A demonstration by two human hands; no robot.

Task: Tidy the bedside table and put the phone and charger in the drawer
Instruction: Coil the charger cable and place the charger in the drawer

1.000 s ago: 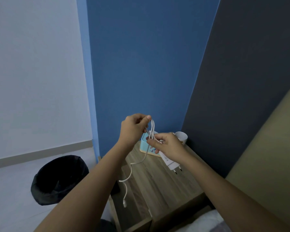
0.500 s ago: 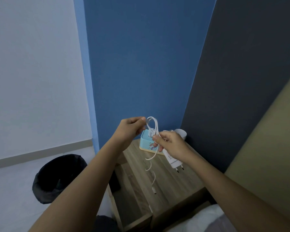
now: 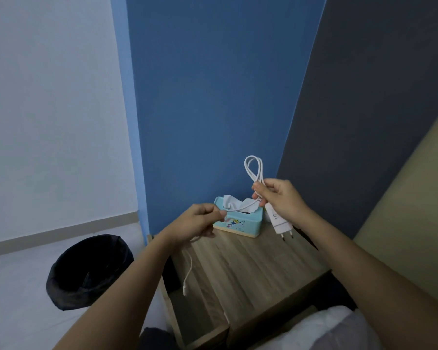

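My right hand [image 3: 280,198] grips the white charger plug [image 3: 280,221] together with a loop of its white cable [image 3: 254,168] that stands up above my fingers. My left hand [image 3: 197,221] pinches the same cable lower down; the loose end with its connector [image 3: 185,290] hangs below it. Both hands hover over the wooden bedside table [image 3: 250,269]. The drawer [image 3: 200,304] is pulled open at the table's front left. No phone is in view.
A light blue tissue box [image 3: 238,221] with a tissue sticking out stands at the back of the table against the blue wall. A black waste bin [image 3: 89,271] sits on the floor to the left. White bedding [image 3: 326,329] lies at the bottom right.
My hands have drawn apart: the left slid down along the cable and to the left, the right rose slightly with the plug. The folded loop now stands above my right hand.
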